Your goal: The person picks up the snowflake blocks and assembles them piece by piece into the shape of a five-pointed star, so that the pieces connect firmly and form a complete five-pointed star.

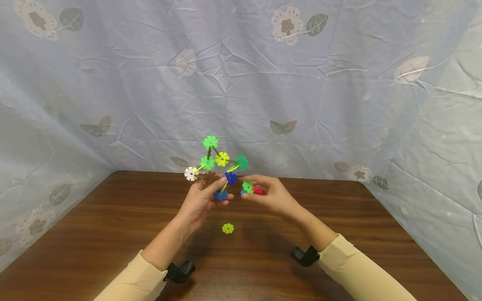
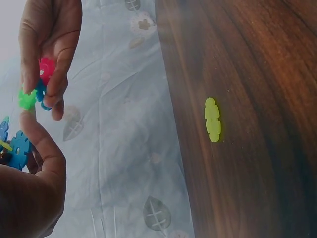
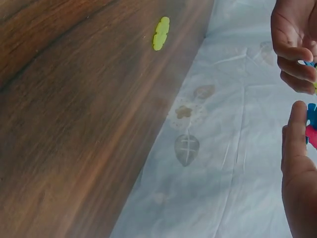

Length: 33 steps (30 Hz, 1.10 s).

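Note:
Above the table, my left hand (image 1: pixel 199 202) grips a linked structure of notched plastic discs by its lower end. The structure has bright green (image 1: pixel 210 142), yellow (image 1: pixel 222 159), white (image 1: pixel 191 173), brown and blue discs (image 1: pixel 221 195) joined edge to edge. Just to its right, my right hand (image 1: pixel 273 194) pinches a small cluster of discs: a green disc (image 1: pixel 247 187), a red-pink disc (image 1: pixel 257 191) and a blue one (image 2: pixel 40 93). The two hands are close together, and the cluster stands apart from the structure in the head view. The right fingers partly hide the cluster.
A single yellow-green disc (image 1: pixel 227 228) lies flat on the dark wood table (image 1: pixel 241 267), below the hands. Pale patterned cloth (image 1: pixel 241 92) hangs behind the table and along both sides. Each wrist wears a black camera mount (image 1: pixel 180 272).

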Each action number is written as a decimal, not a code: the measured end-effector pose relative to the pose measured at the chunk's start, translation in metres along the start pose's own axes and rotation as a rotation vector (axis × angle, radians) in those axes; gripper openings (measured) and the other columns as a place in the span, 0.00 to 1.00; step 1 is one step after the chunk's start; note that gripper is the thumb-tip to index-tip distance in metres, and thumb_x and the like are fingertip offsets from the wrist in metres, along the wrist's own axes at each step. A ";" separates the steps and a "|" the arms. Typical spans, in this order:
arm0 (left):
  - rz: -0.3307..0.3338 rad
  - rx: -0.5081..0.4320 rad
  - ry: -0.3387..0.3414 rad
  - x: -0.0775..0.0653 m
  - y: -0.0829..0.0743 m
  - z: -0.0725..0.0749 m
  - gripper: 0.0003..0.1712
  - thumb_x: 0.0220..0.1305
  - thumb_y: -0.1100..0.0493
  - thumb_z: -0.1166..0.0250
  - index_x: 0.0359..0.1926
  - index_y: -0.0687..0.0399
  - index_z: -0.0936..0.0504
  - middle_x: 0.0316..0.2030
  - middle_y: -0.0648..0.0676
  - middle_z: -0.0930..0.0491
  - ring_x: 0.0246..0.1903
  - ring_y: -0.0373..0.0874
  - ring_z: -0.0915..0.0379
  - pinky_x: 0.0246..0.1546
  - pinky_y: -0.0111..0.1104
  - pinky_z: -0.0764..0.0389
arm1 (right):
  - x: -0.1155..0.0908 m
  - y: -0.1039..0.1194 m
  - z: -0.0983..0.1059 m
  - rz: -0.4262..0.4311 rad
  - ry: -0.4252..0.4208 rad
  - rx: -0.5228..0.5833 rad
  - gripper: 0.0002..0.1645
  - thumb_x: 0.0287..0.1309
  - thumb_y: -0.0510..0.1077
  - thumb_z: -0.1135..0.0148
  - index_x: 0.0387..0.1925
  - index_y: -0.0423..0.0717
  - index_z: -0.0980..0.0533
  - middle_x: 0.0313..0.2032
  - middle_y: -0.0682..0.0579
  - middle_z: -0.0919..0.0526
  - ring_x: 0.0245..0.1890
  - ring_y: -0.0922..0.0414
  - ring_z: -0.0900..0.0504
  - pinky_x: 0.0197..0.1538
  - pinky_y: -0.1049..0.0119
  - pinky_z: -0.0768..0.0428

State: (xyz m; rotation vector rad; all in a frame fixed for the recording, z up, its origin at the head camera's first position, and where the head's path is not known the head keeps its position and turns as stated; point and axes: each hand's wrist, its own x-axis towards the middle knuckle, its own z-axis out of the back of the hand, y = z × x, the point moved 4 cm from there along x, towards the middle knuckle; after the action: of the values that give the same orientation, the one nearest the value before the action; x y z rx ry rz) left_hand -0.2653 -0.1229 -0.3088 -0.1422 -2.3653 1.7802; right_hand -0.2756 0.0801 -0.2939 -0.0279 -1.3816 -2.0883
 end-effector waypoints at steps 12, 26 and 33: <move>0.010 -0.001 0.038 -0.002 0.002 -0.004 0.04 0.77 0.57 0.38 0.47 0.51 0.21 0.36 0.45 0.15 0.30 0.37 0.12 0.33 0.26 0.14 | -0.008 -0.008 0.002 -0.062 0.042 0.339 0.25 0.72 0.39 0.36 0.67 0.38 0.27 0.52 0.44 0.12 0.52 0.56 0.10 0.61 0.57 0.14; 0.002 0.083 0.033 -0.004 0.003 -0.006 0.02 0.76 0.56 0.37 0.45 0.47 0.20 0.31 0.42 0.17 0.27 0.37 0.14 0.28 0.26 0.24 | -0.009 -0.007 -0.001 -0.014 0.034 0.551 0.27 0.73 0.35 0.38 0.67 0.27 0.34 0.51 0.55 0.11 0.51 0.60 0.10 0.60 0.63 0.14; -0.009 0.109 0.012 -0.004 0.004 -0.006 0.02 0.75 0.56 0.36 0.44 0.47 0.19 0.29 0.42 0.19 0.24 0.37 0.16 0.28 0.26 0.26 | -0.010 -0.005 -0.001 0.000 0.010 0.520 0.23 0.71 0.34 0.37 0.64 0.35 0.28 0.52 0.55 0.11 0.53 0.59 0.10 0.61 0.62 0.15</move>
State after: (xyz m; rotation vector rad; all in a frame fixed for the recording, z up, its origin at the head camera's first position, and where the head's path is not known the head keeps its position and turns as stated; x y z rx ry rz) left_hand -0.2603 -0.1168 -0.3111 -0.1269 -2.2510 1.8926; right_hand -0.2700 0.0854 -0.3023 0.1959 -1.8730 -1.6676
